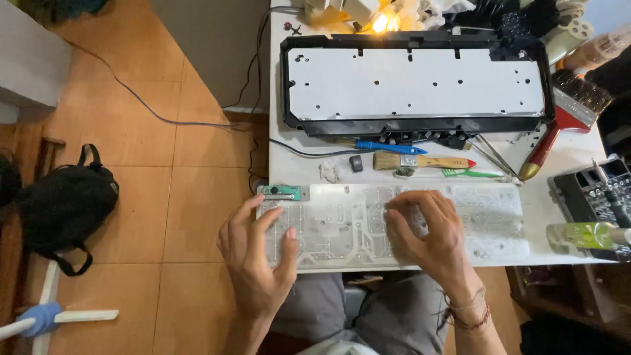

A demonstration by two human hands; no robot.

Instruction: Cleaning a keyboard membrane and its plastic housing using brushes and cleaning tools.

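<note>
Nearest the viewer, at the front edge of the white worktop, lies a clear keyboard membrane sheet with printed circuit traces. The left hand rests flat on its left end, grip released, fingers spread and the thumb pressing the sheet. The right hand sits over the middle of the sheet, fingers curled with the fingertips pressing down; its grip holds nothing. A small green circuit board sits at the sheet's upper left corner, just above the left fingers.

Just beyond the sheet lie a wooden-handled paintbrush, a blue-handled tool and a green toothbrush. Farther back rests the black keyboard case with its pale metal plate showing. To the right, a red-handled brush lies beside a screwdriver bit set.
</note>
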